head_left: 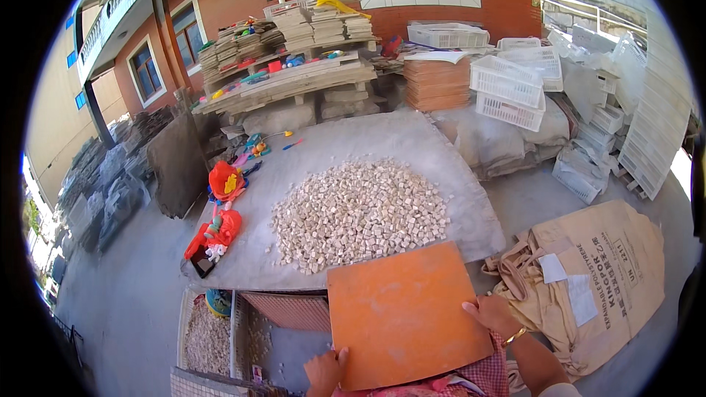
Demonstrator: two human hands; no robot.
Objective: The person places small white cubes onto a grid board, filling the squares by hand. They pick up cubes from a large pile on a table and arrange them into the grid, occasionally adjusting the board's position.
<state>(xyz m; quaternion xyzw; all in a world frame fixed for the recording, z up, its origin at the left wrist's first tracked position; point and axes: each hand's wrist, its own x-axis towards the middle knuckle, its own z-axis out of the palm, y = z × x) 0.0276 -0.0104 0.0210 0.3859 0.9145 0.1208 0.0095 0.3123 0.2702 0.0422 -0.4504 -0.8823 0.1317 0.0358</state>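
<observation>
A flat orange board (408, 316) lies tilted in front of me, its far edge by the near rim of the grey sheet-covered table (478, 213). My left hand (326, 371) is closed on its near left edge, the thumb against the side. At the right edge my right hand (494, 314), with a gold bracelet at the wrist, grips the board with its thumb on top and the other fingers out of sight beneath. Just beyond the board spreads a heap of small whitish stone cubes (360, 213).
Red bags (228, 224), a dark phone (202, 261) and small toys line the table's left side. Below stands a white crate (184, 331) of small pieces. A beige sack (596, 279) lies at right. Stacked boards (294, 81) and white baskets (507, 84) stand behind.
</observation>
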